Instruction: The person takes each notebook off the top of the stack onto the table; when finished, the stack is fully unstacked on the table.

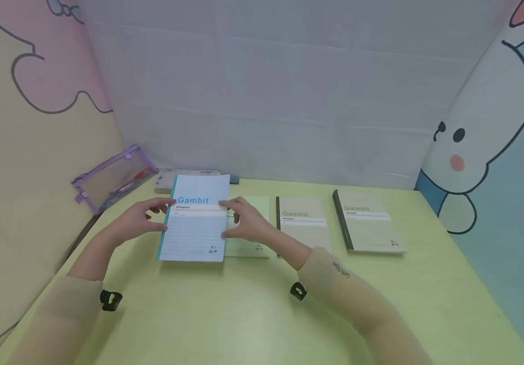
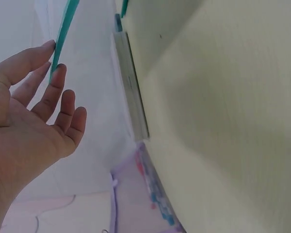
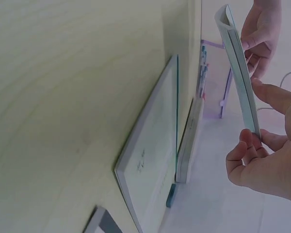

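Note:
A light blue Gambit notebook with a teal spine is held up above the table, its cover facing me. My left hand grips its spine edge between thumb and fingers. On the opposite edge, my right hand pinches it the same way. The right wrist view shows the notebook edge-on, with both hands on it and the cover slightly bowed. Behind it on the table lies a pale green notebook, partly hidden by the raised one and my right hand.
To the right lie two cream Gambit notebooks with dark spines, one nearer and one farther right. A whitish flat case sits against the back wall. At the left back leans a clear purple-edged zip pouch with pens inside.

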The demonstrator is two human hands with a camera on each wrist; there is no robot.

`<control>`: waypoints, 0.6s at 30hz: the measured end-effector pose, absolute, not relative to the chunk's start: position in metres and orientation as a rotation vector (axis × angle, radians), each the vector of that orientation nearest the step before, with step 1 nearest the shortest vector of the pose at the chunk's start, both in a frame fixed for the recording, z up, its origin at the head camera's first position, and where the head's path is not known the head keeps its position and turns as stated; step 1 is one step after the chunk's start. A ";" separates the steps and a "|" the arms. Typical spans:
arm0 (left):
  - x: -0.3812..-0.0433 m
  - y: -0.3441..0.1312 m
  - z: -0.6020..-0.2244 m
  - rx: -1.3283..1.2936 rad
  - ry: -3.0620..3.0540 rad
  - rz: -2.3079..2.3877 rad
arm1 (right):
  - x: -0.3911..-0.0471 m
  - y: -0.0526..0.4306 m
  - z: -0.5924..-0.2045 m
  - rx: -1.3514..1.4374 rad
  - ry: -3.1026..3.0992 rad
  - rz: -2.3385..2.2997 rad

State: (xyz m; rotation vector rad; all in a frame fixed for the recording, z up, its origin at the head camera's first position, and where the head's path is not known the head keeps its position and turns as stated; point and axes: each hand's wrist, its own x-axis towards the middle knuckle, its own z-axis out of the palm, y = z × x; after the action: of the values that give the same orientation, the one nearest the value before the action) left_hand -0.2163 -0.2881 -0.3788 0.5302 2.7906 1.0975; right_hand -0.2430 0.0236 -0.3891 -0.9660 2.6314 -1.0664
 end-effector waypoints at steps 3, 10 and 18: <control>-0.219 -0.302 -0.389 0.509 2.768 1.080 | -0.245 0.010 -0.400 -0.984 2.604 -1.027; -0.229 -0.324 -0.408 0.445 2.751 0.994 | -0.258 -0.018 -0.423 -0.912 2.623 -0.973; -0.237 -0.332 -0.420 0.398 2.690 0.931 | -0.273 -0.041 -0.445 -0.829 2.690 -0.827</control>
State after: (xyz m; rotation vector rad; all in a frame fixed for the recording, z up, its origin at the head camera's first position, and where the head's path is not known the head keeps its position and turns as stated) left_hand -0.2365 -0.3322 -0.4203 0.3978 2.6904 0.9310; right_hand -0.2729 -0.0410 -0.4454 -0.8290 2.6902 -0.8271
